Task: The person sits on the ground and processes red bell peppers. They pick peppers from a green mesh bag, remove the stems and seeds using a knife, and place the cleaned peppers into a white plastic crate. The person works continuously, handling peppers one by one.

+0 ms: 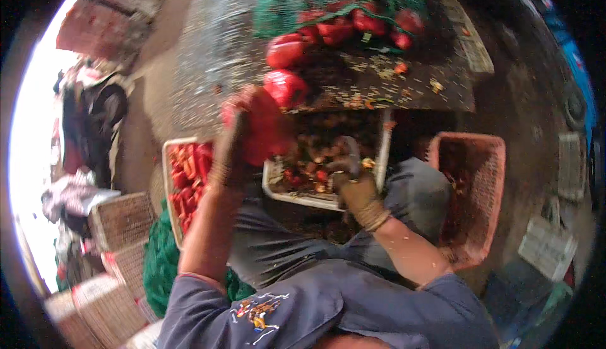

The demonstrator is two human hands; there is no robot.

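Observation:
My gloved left hand (235, 124) is raised at the left of the white-rimmed crate and holds a red bell pepper (267, 131); both are blurred. Over the crate's right part, my gloved right hand (355, 185) is closed around a tool with a curved metal part (351, 152), too blurred to name exactly. Pepper cores and scraps (317, 159) lie in the white-rimmed crate (303, 201). Whole red peppers (285, 87) lie on the board beyond, several of them at the mouth of a green mesh bag (279, 3).
A crate of red pepper pieces (184, 174) stands left of my legs, a pink plastic basket (494, 197) on the right. Pale seeds (364, 86) litter the board's edge. Green netting (163, 259) and stacked crates (109, 301) lie at the lower left.

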